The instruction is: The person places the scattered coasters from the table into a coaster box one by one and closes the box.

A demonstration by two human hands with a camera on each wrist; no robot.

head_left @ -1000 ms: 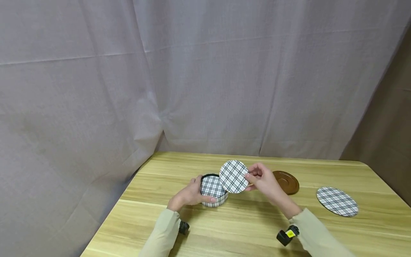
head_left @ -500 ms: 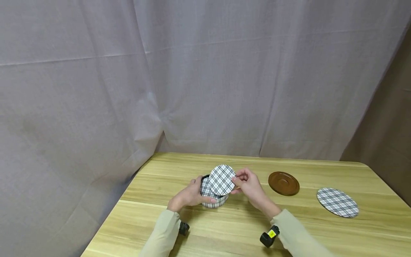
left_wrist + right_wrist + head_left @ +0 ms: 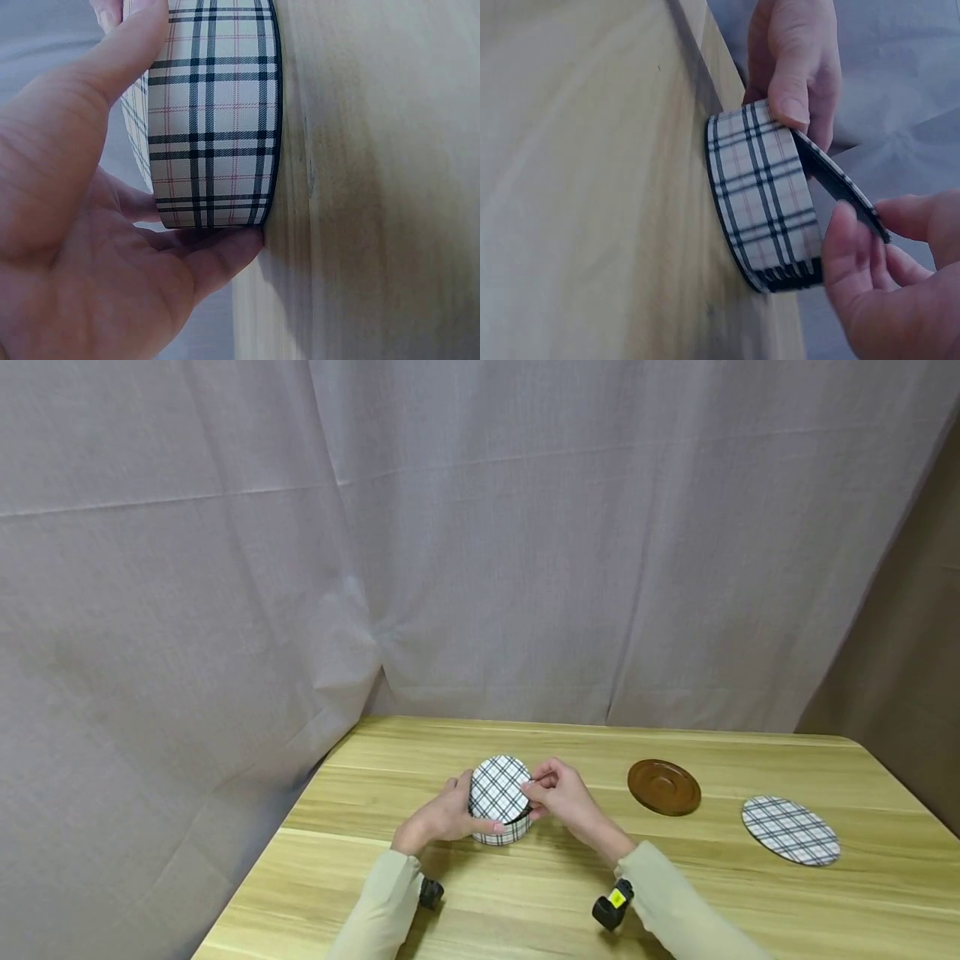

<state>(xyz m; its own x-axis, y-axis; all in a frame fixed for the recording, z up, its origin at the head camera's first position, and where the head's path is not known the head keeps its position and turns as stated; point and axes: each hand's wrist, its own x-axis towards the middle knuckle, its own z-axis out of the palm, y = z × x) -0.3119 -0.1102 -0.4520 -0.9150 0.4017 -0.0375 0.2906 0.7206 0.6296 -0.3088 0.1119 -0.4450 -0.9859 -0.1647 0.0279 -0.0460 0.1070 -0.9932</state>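
Note:
A low round plaid coaster holder [image 3: 504, 836] stands on the table, seen from its side in the left wrist view. My left hand [image 3: 447, 817] grips it from the left, thumb at the front and fingers around the far side. My right hand [image 3: 562, 797] pinches the right edge of a round plaid coaster [image 3: 498, 787] over the holder's top. In the right wrist view the coaster [image 3: 844, 180] is tilted, its black underside showing. Its far edge meets the holder's rim near the left thumb, while the pinched edge stays raised. The holder's inside is mostly hidden.
A brown round saucer [image 3: 663, 787] lies right of my right hand. Farther right is a larger round plaid mat [image 3: 791, 831], flat on the wooden table [image 3: 360, 893]. A grey curtain [image 3: 480, 543] hangs behind the table's back edge.
The right hand has carried the coaster left and down, from beside the holder to over its top. The left hand stays on the holder.

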